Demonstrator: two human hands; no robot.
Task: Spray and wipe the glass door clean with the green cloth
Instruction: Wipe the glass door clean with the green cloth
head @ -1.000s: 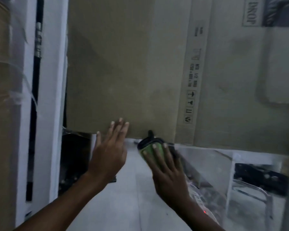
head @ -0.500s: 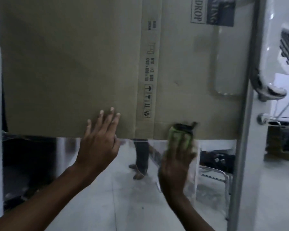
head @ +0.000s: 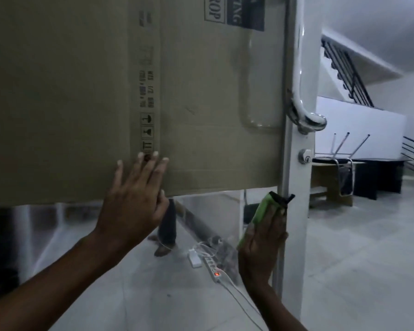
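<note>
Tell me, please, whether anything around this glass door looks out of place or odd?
Yes. A large cardboard sheet covers most of the glass door, leaving only a low strip clear. Seen through that strip, a power strip lies on the floor with loose cables. Beyond the door, a chair sits upturned on a desk.

A pale tiled floor (head: 359, 271) carries everything. Seen through the glass, a white power strip (head: 212, 267) with a lit red switch lies on it beside a white adapter (head: 194, 258) and loose cables. Farther right, a dark worktop (head: 378, 177) stands on the tiles.
</note>
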